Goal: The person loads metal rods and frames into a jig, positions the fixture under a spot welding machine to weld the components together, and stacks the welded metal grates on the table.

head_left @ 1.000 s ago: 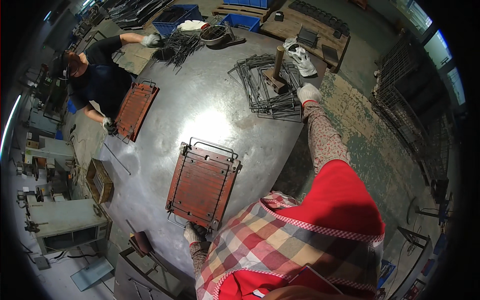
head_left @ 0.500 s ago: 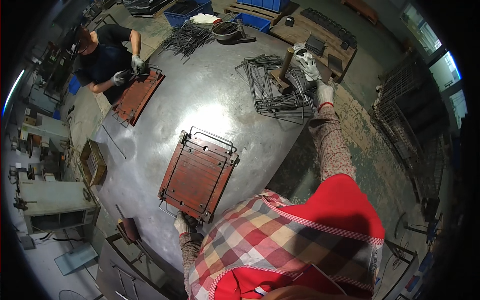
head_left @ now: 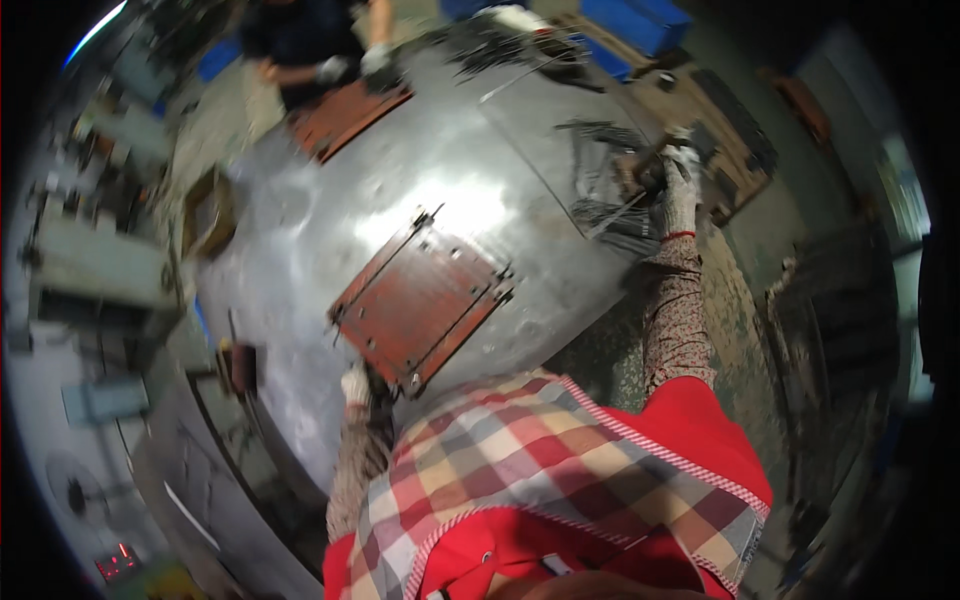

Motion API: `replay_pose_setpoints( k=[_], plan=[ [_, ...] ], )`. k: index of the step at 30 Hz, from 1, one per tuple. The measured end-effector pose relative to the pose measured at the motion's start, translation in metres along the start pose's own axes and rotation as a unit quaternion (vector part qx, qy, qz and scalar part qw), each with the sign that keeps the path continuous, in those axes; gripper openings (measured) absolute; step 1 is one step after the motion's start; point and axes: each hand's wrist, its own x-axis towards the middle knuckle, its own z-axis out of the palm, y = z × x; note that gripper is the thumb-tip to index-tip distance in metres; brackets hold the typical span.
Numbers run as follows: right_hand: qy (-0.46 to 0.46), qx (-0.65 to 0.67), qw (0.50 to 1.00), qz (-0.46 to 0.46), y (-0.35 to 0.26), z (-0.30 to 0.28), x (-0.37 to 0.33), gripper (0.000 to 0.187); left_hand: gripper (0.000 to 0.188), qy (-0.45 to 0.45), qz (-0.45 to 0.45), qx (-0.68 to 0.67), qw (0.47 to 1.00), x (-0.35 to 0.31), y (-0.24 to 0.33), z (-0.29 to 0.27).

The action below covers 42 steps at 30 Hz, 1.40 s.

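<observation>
My left hand (head_left: 357, 386), in a pale glove, is closed at the near-left corner of a red-brown metal jig plate (head_left: 415, 310) with bars along its sides. Dark parts hide some of its fingers. At arm's length, my gloved right hand (head_left: 680, 190) is blurred and looks closed round a wooden-handled hammer (head_left: 652, 155) above a pile of bent wire frames (head_left: 608, 215). A thin wire outline (head_left: 535, 168) stretches left of the pile, smeared by motion; I cannot tell what holds it.
Across the metal table (head_left: 270, 260), a co-worker's gloved hands (head_left: 375, 62) are at another red plate (head_left: 350, 118). Loose rods and a bowl (head_left: 565, 65) lie at the far edge. Blue bins (head_left: 640, 25) and a wooden pallet (head_left: 740, 130) stand beyond; a box (head_left: 208, 212) is at left.
The whole view has swung and blurred. My right hand has drawn in to the hammer. The wire loop at the jig plate's far end no longer shows; a wire outline appears beside the pile.
</observation>
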Motion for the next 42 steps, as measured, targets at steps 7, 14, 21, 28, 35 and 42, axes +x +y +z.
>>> replay_pose_setpoints(
  k=[7,14,21,28,35,42],
  plan=[
    [-0.310,-0.217,0.881,0.285,0.094,0.126,-0.089,0.017,0.049,0.017,-0.289,-0.511,0.809,0.010,0.076,-0.056],
    [-0.410,-0.330,0.807,0.268,0.159,0.175,-0.122,0.019,0.055,0.024,-0.325,-0.561,0.761,-0.012,0.106,-0.089],
    [-0.411,-0.455,0.782,0.113,0.187,0.170,-0.116,0.028,0.068,-0.014,-0.348,-0.447,0.824,-0.012,0.112,-0.097],
    [-0.381,-0.513,0.767,0.066,0.198,0.168,-0.114,0.031,0.067,0.019,-0.336,-0.372,0.865,-0.012,0.117,-0.103],
    [-0.376,-0.572,0.729,0.020,0.171,0.180,-0.130,0.030,0.066,0.016,-0.333,-0.365,0.869,-0.013,0.117,-0.103],
    [-0.409,-0.583,0.700,-0.051,0.175,0.156,-0.113,0.035,0.068,0.003,-0.324,-0.293,0.899,-0.011,0.128,-0.113]
  ],
)
